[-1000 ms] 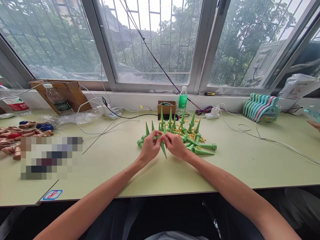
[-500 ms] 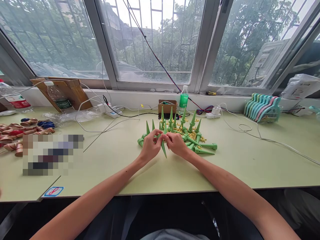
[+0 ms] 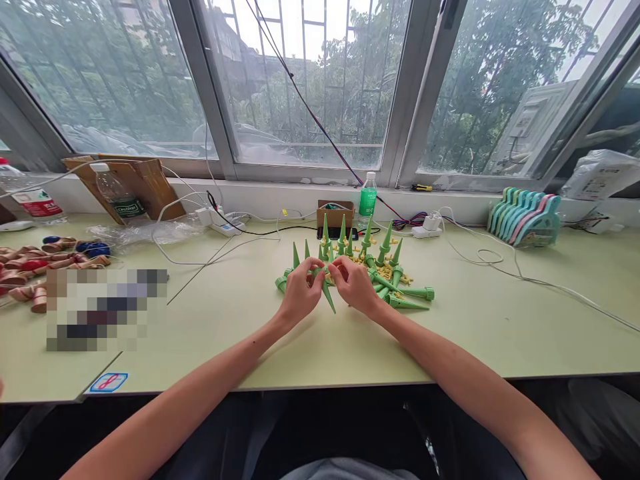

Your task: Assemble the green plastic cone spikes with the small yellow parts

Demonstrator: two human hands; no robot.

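Observation:
My left hand [image 3: 301, 288] is closed around a green plastic watering spike [image 3: 329, 298], whose pointed end slants down toward me; the fingers cover its upper end. Right beside it, my right hand [image 3: 354, 285] has thumb and fingertips pinched together, and whatever sits between them is too small to make out. Behind both hands stand several green cone spikes [image 3: 385, 244] with their tips up. More spikes [image 3: 407, 303] lie on their sides to the right of my right hand. Small yellow plastic pieces [image 3: 385, 272] are heaped among them.
A small cardboard box [image 3: 335, 212] and a green-labelled bottle [image 3: 368, 199] stand behind the spikes. White cables [image 3: 480, 257] run across the right side of the table [image 3: 480, 333]. Pastel hangers [image 3: 525, 217] stand at the back right; wooden toys [image 3: 30, 263] lie far left.
My right hand has drawn slightly away from the spike, opening a small gap between the hands. The spike's tip has shifted a little to the right and up.

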